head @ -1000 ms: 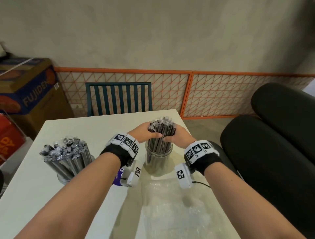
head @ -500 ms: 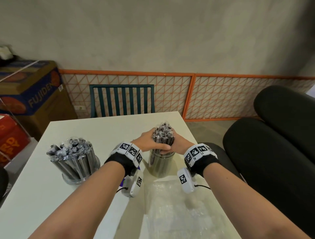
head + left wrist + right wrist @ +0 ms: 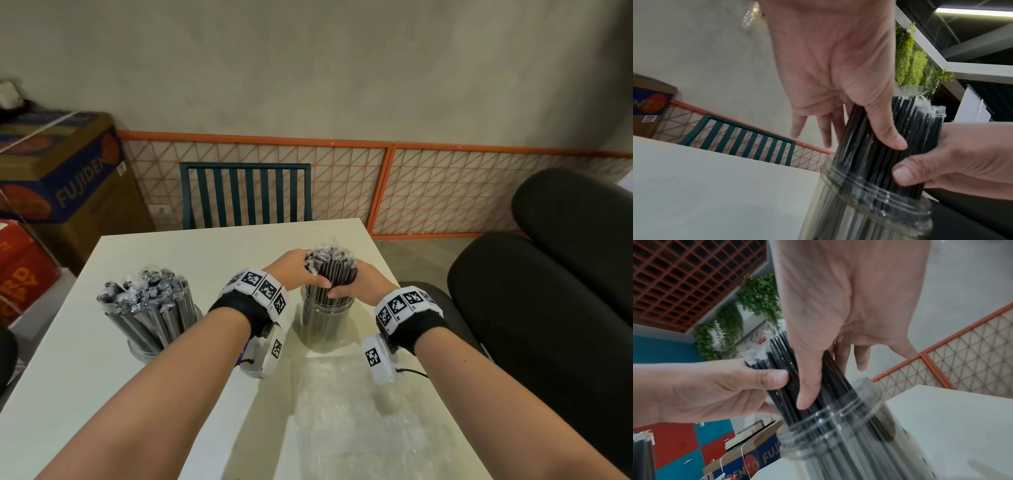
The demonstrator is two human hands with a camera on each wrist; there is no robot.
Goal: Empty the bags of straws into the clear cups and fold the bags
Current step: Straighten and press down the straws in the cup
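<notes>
A bundle of black wrapped straws (image 3: 331,272) stands upright in a clear cup (image 3: 323,325) at the middle right of the white table (image 3: 212,246). My left hand (image 3: 296,270) grips the bundle from the left and my right hand (image 3: 364,284) from the right, just above the rim. In the left wrist view the left hand (image 3: 838,78) presses its thumb on the straws (image 3: 920,129) above the cup (image 3: 869,211). The right wrist view shows the right hand (image 3: 838,313) likewise holding the straws (image 3: 781,356). An empty clear bag (image 3: 359,421) lies flat in front of the cup.
A second clear cup (image 3: 150,318) full of wrapped straws stands on the left of the table. A green slatted chair (image 3: 246,195) is behind the far edge. Black cushions (image 3: 548,308) are close on the right, and cardboard boxes (image 3: 68,178) on the left.
Both hands have kept their hold on the bundle in the cup. It dipped lower into the cup half a second ago; the head view has shifted slightly.
</notes>
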